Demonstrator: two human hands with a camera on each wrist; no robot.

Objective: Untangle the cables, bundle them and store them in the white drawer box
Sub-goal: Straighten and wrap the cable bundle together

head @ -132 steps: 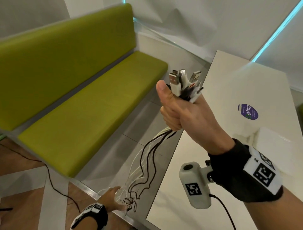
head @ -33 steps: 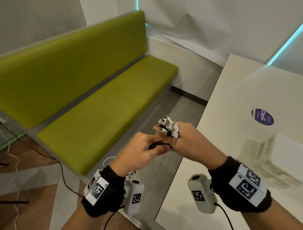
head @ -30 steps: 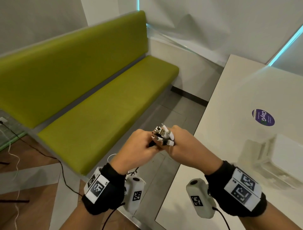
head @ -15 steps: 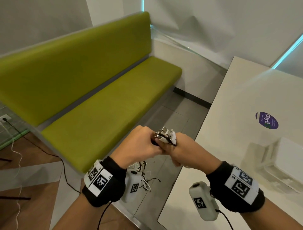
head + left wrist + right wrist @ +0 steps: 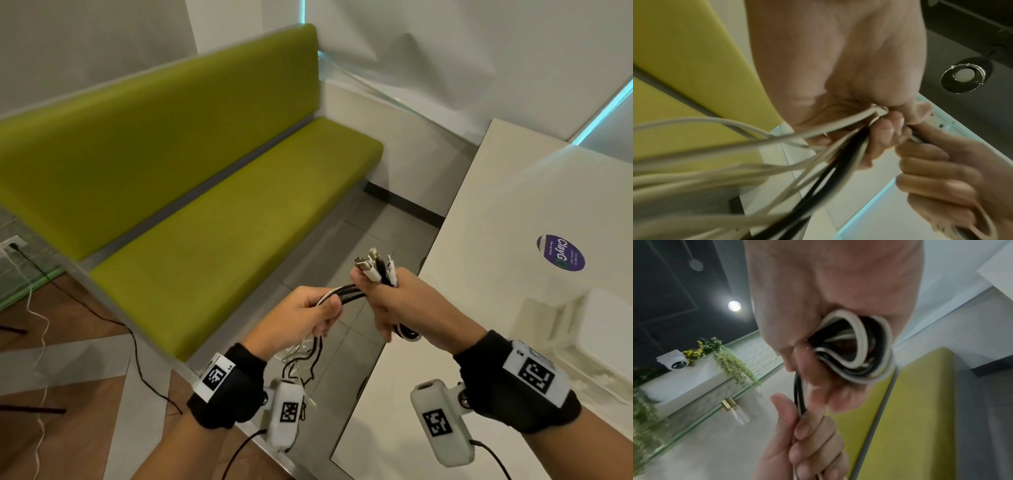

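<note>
A bundle of white and black cables runs between my two hands above the floor, beside the table's edge. My right hand grips the bundle in a fist; the plug ends stick up above it and a folded loop shows under the palm. My left hand grips the cables a little to the left, and the loose ends hang down below it. The white drawer box stands on the table at the right, blurred.
The white table with a purple sticker fills the right side. A long green bench stands to the left across a grey floor strip. A black cord and a white cord lie on the wooden floor at left.
My hands were pressed together at the plugs; now the left hand has slid left along the cables, leaving a short stretch between the hands. Earlier the right hand held the plugs high.
</note>
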